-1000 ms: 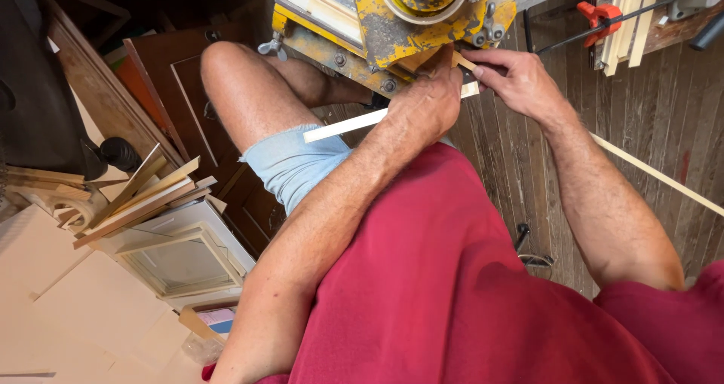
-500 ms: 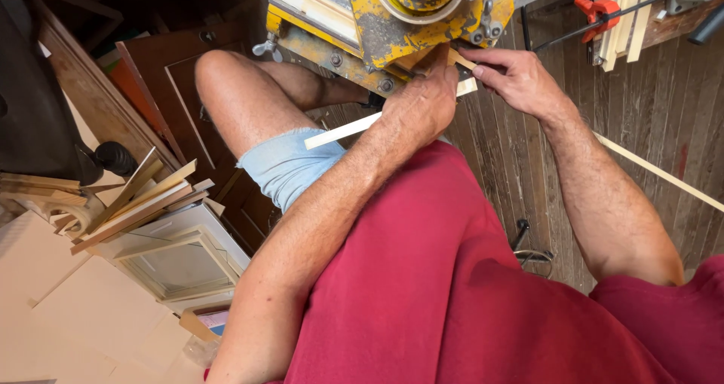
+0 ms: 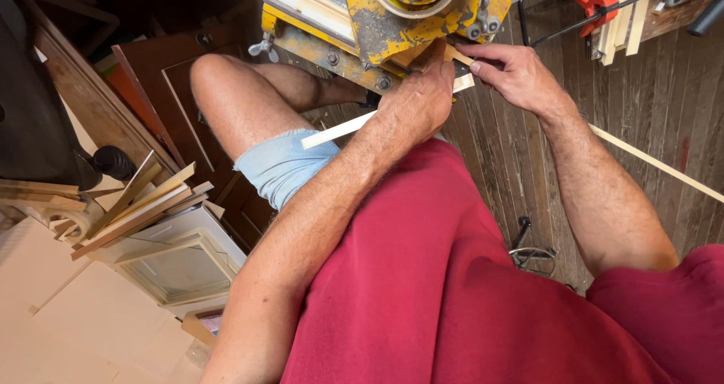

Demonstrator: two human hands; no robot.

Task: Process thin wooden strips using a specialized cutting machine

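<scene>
I am watching the left hand (image 3: 415,101) reaching far forward with its forearm stretched straight across the red shirt (image 3: 437,293), knuckles turned up toward me. It is pressing down on a pale wood strip (image 3: 339,130), fingers curled over it and clenched around it right at the base of the yellow machine (image 3: 407,18). The right hand (image 3: 513,71) is coming in from the right, wrist bent, with thumb and fingertips pinching the short far end of that same strip just beside the left knuckles. So both hands are grasping the one piece, almost touching each other.

The strip is thin, flat and light in colour. Its free end is sticking out to the left of the left hand, slanting down over the bare knee and the pale blue shorts (image 3: 283,165). The gripped end is lying against the worn yellow machine, whose paint is chipped and rusty.

Further out, another long pale strip (image 3: 656,162) is running diagonally across the dark plank floor (image 3: 648,82) on the right. A red clamp (image 3: 596,0) is sitting at the far right beside a bundle of light sticks. On the left, a pile of wood offcuts (image 3: 136,203) is resting on a white frame (image 3: 173,260).
</scene>
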